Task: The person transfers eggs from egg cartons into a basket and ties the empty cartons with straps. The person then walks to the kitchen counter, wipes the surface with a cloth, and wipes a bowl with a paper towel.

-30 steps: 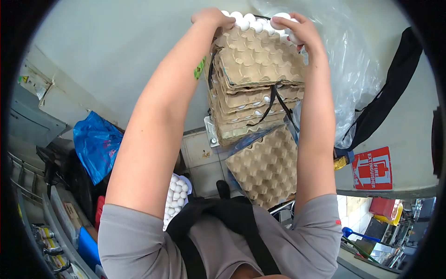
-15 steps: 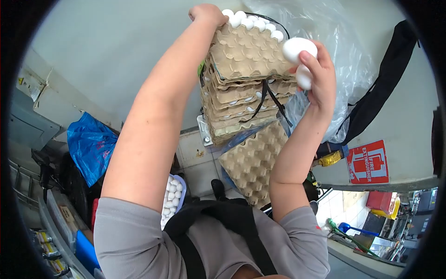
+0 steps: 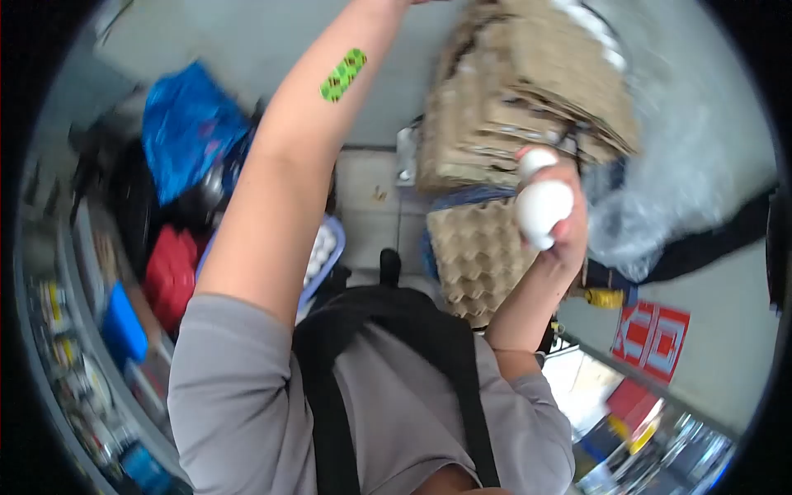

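My right hand (image 3: 569, 202) is closed around white eggs (image 3: 545, 208), one bulging out in front and another showing above it. It is in front of a tall stack of cardboard egg trays (image 3: 478, 115). White eggs (image 3: 609, 37) sit on the stack's top, blurred. My left arm reaches up to the top edge, where only a sliver of my left hand (image 3: 418, 2) shows; its fingers are cut off. A green patterned plaster is on that forearm. Below my right hand is a bare egg tray (image 3: 474, 247).
A purple-rimmed tub (image 3: 332, 262) with white eggs (image 3: 320, 252) is on the floor, partly behind my left arm. Blue (image 3: 188, 132) and red bags (image 3: 171, 276) are at left. Clear plastic (image 3: 681, 173) hangs beside the stack. A shelf (image 3: 124, 396) stands lower left.
My left hand has left the top of the stack and moved out past the upper edge. My right hand has come lower, still holding eggs. The view has shifted and blurred.
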The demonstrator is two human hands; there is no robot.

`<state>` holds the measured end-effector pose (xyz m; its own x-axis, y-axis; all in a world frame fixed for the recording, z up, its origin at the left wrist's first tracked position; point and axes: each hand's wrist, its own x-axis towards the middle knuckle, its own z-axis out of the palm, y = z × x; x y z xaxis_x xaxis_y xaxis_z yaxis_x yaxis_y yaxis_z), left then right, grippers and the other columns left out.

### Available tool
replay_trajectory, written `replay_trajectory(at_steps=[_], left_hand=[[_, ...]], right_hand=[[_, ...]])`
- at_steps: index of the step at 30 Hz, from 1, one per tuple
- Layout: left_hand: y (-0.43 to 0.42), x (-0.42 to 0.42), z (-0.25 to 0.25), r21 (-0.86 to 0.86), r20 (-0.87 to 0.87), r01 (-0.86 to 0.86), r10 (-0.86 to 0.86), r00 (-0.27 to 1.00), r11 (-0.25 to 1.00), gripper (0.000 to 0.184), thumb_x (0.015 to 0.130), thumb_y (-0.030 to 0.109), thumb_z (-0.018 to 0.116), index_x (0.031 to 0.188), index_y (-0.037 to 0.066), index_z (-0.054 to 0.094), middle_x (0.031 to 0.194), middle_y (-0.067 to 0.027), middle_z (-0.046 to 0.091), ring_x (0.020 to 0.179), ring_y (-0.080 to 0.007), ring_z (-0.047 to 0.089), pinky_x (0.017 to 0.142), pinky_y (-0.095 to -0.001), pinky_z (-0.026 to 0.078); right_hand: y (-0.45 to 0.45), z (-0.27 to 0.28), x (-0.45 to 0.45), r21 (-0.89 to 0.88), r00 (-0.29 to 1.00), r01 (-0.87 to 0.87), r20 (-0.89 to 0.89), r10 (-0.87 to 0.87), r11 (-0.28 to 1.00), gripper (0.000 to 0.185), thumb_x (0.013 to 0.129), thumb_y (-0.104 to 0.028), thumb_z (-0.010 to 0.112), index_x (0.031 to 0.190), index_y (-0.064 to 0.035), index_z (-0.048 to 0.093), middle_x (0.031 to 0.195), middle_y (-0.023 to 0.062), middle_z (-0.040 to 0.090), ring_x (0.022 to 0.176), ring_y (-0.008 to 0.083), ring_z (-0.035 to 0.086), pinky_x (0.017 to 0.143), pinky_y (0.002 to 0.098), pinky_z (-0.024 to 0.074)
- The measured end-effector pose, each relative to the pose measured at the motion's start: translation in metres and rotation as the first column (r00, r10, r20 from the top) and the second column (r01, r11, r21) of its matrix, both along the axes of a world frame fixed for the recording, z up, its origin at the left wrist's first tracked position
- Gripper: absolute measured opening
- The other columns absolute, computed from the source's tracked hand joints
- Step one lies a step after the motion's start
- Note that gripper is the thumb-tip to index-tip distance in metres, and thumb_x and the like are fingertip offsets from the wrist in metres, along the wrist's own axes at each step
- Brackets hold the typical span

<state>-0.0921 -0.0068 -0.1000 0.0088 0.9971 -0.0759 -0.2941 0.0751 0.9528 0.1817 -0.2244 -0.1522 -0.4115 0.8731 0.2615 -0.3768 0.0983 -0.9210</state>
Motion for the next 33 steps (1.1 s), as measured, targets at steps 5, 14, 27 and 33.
replay_trajectory(at_steps=[5, 14, 27, 33], left_hand=[[-0.134, -0.125, -0.124, 0.107, 0.27, 0.192, -0.215, 0.939, 0.975, 0.052, 0.08, 0.05, 0.044, 0.11, 0.008, 0.052, 0.094, -0.0065, 0.06, 0.07, -0.0203, 0.062, 0.045, -0.0283, 0.048], [-0.408, -0.245, -0.341, -0.61, -0.11, -0.603, 0.699, 0.706, 0.513, 0.054, 0.077, 0.052, 0.049, 0.108, 0.007, 0.051, 0.096, -0.0077, 0.056, 0.074, -0.0174, 0.057, 0.05, -0.0273, 0.046], [-0.39, -0.277, -0.497, -0.222, -0.839, -0.947, 0.45, 0.306, 0.23, 0.062, 0.07, 0.05, 0.055, 0.1, -0.004, 0.058, 0.096, -0.0231, 0.053, 0.091, -0.0351, 0.052, 0.083, -0.0403, 0.041], [-0.382, -0.276, -0.496, -0.242, -0.902, -0.945, 0.306, 0.303, 0.221, 0.058, 0.07, 0.049, 0.054, 0.105, 0.002, 0.056, 0.105, -0.0183, 0.048, 0.096, -0.0358, 0.048, 0.083, -0.0417, 0.041]], right_hand=[[-0.033, -0.084, -0.104, -0.565, 0.828, -0.478, -0.035, 0.559, 0.673, 0.042, 0.069, -0.026, 0.068, 0.102, -0.0059, 0.053, 0.088, 0.0095, 0.057, 0.065, 0.0136, 0.057, 0.039, 0.0234, 0.0432], [-0.061, -0.277, -0.338, -0.689, 0.423, -0.375, 0.468, 0.776, 0.62, 0.062, 0.062, -0.041, 0.072, 0.11, -0.007, 0.053, 0.097, 0.0109, 0.056, 0.068, 0.02, 0.059, 0.037, 0.0286, 0.0441], [-0.064, -0.408, -0.479, 0.049, 0.286, -0.469, 0.953, 0.099, 0.882, 0.052, 0.059, -0.045, 0.072, 0.101, -0.0155, 0.06, 0.126, 0.0335, 0.027, 0.102, 0.0423, 0.049, 0.086, 0.0399, 0.0418], [-0.065, -0.424, -0.479, 0.164, 0.352, -0.583, 0.934, 0.066, 0.796, 0.051, 0.059, -0.04, 0.074, 0.102, -0.0168, 0.06, 0.118, 0.0209, 0.035, 0.097, 0.0365, 0.051, 0.08, 0.0392, 0.0451]])
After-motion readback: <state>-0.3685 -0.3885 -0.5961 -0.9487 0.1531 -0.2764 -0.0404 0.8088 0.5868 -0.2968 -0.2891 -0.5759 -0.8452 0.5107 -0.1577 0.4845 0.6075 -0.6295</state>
